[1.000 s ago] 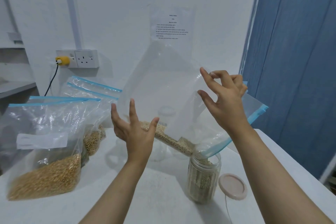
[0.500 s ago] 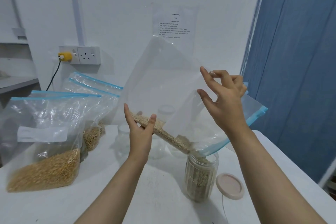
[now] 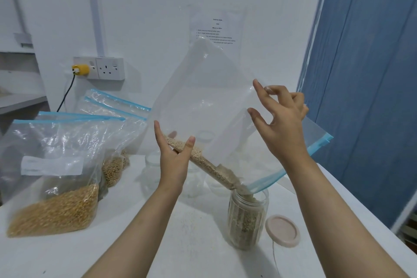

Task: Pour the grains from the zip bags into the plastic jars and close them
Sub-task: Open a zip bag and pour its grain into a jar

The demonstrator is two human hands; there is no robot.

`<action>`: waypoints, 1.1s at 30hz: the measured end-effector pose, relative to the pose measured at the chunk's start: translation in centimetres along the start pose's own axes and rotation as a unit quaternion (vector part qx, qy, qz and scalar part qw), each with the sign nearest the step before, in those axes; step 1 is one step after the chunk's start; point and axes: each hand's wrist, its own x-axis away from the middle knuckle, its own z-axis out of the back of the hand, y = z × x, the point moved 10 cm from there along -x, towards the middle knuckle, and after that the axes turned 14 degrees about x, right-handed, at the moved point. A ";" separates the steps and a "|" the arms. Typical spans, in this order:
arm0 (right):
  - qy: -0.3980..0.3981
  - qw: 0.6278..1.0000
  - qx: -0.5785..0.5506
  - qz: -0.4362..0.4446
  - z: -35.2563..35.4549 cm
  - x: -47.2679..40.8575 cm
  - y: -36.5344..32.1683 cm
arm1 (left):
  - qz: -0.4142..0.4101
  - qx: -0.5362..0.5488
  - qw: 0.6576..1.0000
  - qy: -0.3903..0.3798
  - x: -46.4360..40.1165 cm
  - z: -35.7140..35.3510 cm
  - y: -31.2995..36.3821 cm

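A white double wall socket [image 3: 99,68] sits on the white wall, with a yellow plug [image 3: 79,69] in its left outlet and a dark cable [image 3: 65,95] hanging down from it. To the right of the socket, higher up, a printed sheet [image 3: 217,29] in a clear sleeve is stuck to the wall. Farther right of the socket stands a blue panel [image 3: 370,74], and to its left a grey shelf [image 3: 20,102] juts out.

A white wall [image 3: 146,7] bears a double socket [image 3: 101,67] and printed sheet [image 3: 216,29], beside blue panelling [image 3: 372,74].
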 end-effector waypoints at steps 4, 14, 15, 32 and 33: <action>0.001 1.000 0.004 0.000 0.1 0.0 -0.1 | -0.002 -0.006 1.000 -0.001 0.1 0.1 0.1; 0.017 1.000 0.005 0.005 0.3 0.0 -0.3 | 0.000 -0.008 1.000 -0.004 0.3 0.3 0.6; 0.017 1.000 0.005 0.005 0.3 0.0 -0.3 | -0.002 -0.008 1.000 -0.005 0.3 0.3 0.6; 0.019 1.000 0.008 -0.007 0.8 0.0 -0.2 | -0.008 -0.007 1.000 -0.022 0.3 -0.2 1.0; 0.018 1.000 0.007 -0.007 0.8 0.0 -0.1 | -0.007 -0.008 1.000 -0.022 0.4 -0.2 1.0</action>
